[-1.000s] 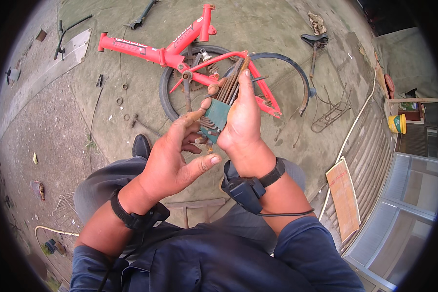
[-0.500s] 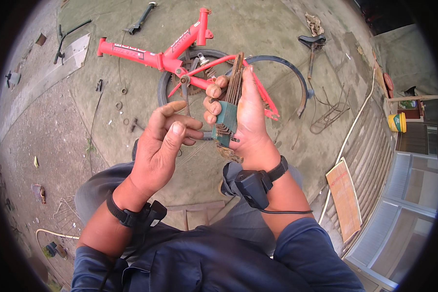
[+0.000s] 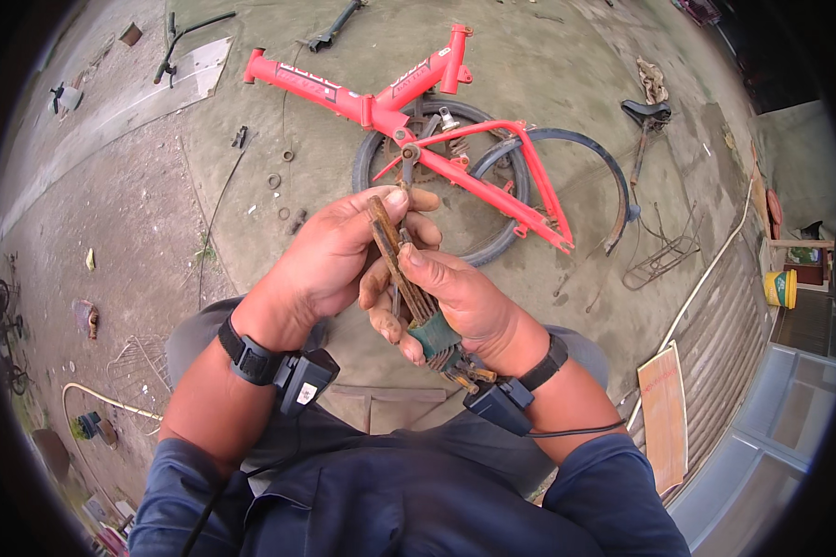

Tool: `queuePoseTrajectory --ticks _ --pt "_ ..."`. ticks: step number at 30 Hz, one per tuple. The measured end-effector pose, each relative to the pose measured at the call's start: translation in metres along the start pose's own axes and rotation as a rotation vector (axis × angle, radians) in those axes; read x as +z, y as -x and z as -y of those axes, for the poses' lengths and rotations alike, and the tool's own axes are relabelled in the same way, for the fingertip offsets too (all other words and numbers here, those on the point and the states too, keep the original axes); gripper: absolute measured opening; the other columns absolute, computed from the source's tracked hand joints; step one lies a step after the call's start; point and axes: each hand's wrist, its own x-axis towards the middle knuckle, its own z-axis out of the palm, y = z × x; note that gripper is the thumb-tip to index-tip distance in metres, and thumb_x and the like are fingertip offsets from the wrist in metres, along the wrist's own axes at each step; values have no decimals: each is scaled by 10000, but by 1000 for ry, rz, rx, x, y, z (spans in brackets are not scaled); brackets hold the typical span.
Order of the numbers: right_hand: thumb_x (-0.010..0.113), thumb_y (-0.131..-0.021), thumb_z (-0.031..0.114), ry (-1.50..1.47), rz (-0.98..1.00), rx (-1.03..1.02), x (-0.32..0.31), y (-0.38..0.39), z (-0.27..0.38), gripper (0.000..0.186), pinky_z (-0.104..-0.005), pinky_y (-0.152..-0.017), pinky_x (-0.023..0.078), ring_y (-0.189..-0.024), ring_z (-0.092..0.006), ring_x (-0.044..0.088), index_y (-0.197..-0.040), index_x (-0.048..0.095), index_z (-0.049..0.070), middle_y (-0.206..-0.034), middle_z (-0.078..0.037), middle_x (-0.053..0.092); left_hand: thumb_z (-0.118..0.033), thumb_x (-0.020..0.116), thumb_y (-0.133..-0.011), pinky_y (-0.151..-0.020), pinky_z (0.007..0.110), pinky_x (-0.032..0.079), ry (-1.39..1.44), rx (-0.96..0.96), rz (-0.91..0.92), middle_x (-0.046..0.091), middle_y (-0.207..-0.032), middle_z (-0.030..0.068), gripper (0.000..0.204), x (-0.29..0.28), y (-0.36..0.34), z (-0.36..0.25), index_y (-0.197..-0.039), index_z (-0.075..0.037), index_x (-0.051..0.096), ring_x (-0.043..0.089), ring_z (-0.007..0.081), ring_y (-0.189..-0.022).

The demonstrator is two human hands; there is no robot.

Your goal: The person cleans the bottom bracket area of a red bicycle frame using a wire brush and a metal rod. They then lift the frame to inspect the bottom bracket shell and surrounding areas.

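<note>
A set of rusty hex keys (image 3: 397, 255) sits in a green holder (image 3: 434, 336), with the short bent ends poking out at its near side. My right hand (image 3: 483, 311) is closed round the holder, its thumb lying along the keys. At the far ends of the keys, my left hand (image 3: 320, 251) pinches with thumb and fingers, touching a key there. The fingers partly hide which key that is. Beyond both hands a red bicycle frame (image 3: 344, 99) lies on its side over a black wheel (image 3: 364, 172).
A curved black mudguard (image 3: 613, 172) lies right of the frame, with a saddle (image 3: 646, 111) on its post and a wire rack (image 3: 661, 260) farther right. Handlebars (image 3: 195, 35) lie at the far left. A yellow bucket (image 3: 780, 289) stands at the right.
My left hand has moved right and closed on the key ends. My right hand has lowered and tilted the set leftward. The view has shifted, so the bicycle parts appear farther right.
</note>
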Motion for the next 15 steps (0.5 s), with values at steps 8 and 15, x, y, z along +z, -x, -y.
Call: queuePoseTrajectory --ticks 8,15 --pt "421 -1105 497 188 -504 -268 -17 -1 9 564 -290 -565 552 -635 -174 683 -1289 583 -12 -1145 -203 718 -260 655 -1047 -567 195 378 -384 415 -441 581 -838 -25 273 -10 -4 -33 -1141 -7 695 487 49 -670" --pt "466 -1087 489 -405 -613 -727 -70 9 51 420 -420 -648 553 -717 -260 668 -1037 581 88 -852 -101 667 -125 698 -997 -601 219 511 -409 428 -314 710 -931 60 179 -6 11 -12 -1138 -16 687 702 114 -810"
